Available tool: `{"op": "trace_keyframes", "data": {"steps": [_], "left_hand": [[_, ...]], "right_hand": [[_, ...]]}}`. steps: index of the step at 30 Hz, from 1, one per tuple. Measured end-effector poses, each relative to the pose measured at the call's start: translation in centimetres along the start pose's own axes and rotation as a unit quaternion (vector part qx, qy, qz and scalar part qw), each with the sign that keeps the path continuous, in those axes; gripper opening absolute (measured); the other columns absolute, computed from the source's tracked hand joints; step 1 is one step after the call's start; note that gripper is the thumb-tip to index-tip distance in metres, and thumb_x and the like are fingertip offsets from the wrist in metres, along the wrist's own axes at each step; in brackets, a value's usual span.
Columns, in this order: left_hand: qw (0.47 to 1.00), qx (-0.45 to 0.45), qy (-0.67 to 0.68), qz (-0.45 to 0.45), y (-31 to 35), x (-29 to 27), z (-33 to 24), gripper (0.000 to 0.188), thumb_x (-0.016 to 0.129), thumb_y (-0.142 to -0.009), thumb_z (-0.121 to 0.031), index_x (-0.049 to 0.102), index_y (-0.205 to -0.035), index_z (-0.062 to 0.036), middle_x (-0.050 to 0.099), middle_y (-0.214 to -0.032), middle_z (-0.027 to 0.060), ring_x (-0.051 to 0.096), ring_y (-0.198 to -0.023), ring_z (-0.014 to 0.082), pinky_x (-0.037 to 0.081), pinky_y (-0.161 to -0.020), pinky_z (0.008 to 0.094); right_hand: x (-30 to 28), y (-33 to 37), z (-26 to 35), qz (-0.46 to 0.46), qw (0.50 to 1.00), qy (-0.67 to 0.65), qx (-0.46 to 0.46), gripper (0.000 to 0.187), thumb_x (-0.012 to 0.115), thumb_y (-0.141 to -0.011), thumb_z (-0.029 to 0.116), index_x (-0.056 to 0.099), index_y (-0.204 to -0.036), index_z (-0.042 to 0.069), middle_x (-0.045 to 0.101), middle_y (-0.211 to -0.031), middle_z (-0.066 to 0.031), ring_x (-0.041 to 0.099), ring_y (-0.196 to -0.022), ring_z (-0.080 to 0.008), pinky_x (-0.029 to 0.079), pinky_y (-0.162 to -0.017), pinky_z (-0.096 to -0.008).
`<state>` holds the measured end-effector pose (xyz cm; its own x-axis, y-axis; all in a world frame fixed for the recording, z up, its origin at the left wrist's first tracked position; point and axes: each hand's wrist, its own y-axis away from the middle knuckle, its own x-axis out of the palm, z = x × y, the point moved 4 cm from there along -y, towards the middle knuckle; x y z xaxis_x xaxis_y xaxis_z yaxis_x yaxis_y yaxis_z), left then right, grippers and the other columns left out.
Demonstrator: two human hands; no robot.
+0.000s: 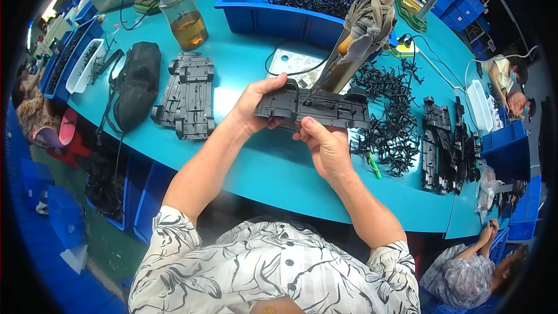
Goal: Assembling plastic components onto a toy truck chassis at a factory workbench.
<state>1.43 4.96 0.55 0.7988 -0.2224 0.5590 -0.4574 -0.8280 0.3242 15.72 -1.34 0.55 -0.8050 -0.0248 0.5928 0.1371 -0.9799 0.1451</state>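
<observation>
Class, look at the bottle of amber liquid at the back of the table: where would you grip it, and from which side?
Grip the bottle round its clear body just under the white lid, coming from the near side. It stands upright, and nothing crowds it there.

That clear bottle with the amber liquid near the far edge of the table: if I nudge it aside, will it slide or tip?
The bottle stands upright, tall for its base, so a push near its white lid would probably tip it; a low push more likely slides it. It looks under half full, so likely fairly light, with low weight steadying it somewhat. The smooth teal table should let it slide easily.
</observation>
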Motion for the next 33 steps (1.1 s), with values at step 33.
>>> {"op": "trace_keyframes", "data": {"steps": [33], "left_hand": [[1.0, 0.013, 0.003, 0.026, -0.8, 0.5, 0.2, 0.042, 0.049, -0.09, -0.041, 0.057, -0.102, -0.0009, 0.065, -0.076, 0.0092, 0.059, -0.048, 0.0135, 0.042, -0.033, 0.0214]], "right_hand": [[-1.1, -0.4, -0.3, 0.067, 0.996, -0.037, 0.036, 0.024, 0.063, -0.087, 0.02, 0.058, -0.101, 0.001, 0.062, -0.088, -0.0105, 0.057, -0.07, -0.0119, 0.052, -0.07, -0.0308]]}}
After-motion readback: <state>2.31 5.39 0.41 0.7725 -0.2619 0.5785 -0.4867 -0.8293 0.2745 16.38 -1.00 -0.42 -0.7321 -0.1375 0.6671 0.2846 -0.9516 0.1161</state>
